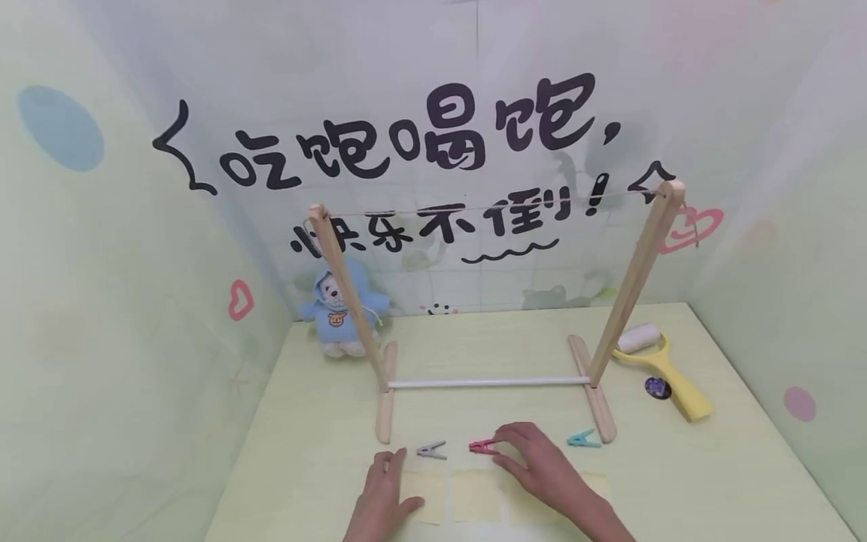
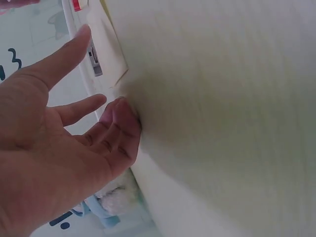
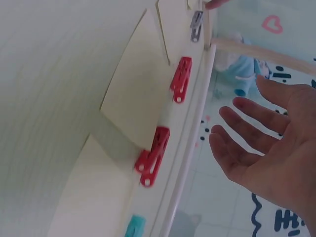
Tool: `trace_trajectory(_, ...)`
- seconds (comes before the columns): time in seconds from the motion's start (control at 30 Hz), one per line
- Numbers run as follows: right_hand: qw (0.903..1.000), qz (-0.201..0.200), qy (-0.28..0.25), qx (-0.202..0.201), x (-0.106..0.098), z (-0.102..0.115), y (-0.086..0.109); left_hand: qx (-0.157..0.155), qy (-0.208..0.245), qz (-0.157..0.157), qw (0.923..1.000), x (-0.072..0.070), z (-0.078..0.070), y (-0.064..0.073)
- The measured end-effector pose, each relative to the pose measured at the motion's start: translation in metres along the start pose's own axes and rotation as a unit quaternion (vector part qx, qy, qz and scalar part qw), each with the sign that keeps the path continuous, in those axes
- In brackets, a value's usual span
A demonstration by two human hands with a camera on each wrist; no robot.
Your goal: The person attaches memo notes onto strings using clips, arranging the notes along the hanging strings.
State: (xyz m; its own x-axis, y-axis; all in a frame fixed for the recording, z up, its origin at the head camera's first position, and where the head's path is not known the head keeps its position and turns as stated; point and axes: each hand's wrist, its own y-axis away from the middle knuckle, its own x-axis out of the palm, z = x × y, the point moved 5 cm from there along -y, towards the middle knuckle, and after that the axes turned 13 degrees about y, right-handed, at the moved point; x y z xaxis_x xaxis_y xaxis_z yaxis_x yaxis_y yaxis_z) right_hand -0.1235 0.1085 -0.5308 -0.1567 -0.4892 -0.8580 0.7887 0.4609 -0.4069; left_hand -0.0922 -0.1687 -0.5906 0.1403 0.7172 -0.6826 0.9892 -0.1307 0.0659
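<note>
Either side of the leftmost red clip (image 1: 481, 447), left hand (image 1: 381, 494) and right hand (image 1: 546, 468) are being held loosely spread, empty; stray knocks are being risked by any low sweep!

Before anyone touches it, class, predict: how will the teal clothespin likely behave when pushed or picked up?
The teal clothespin will probably slide rather than roll, since it appears to lie flat on its side. It looks light, being small and slim beside the stand's wooden foot. Its arms may feel springy when pinched, as they spread into a V.
</note>
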Motion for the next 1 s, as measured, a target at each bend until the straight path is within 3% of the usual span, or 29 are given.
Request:
trace_trajectory(0.13, 0.9985, 0.036, 0.019, -0.035, 0.027, 0.019, -0.024, -0.015, 0.029, 0.001, 0.9995, 0.0, 0.007, -0.003)
trace_trajectory(0.27, 0.9927, 0.079, 0.08, -0.043, 0.06, 0.031, -0.044, -0.038, 0.053, 0.005, 0.9979, 0.003, 0.012, -0.008)
trace_trajectory(0.43, 0.9836, 0.124, 0.123, -0.046, 0.092, 0.04, -0.046, -0.071, 0.066, 0.035, 0.9947, 0.013, 0.014, -0.01)
trace_trajectory(0.57, 0.9833, 0.112, 0.134, -0.05, 0.099, 0.044, -0.042, -0.084, 0.069, 0.039, 0.9933, 0.015, 0.013, -0.009)
trace_trajectory(1.0, 0.9856, 0.085, 0.14, -0.043, 0.106, 0.043, -0.043, -0.012, 0.026, 0.043, 0.9987, 0.0, 0.008, -0.009)
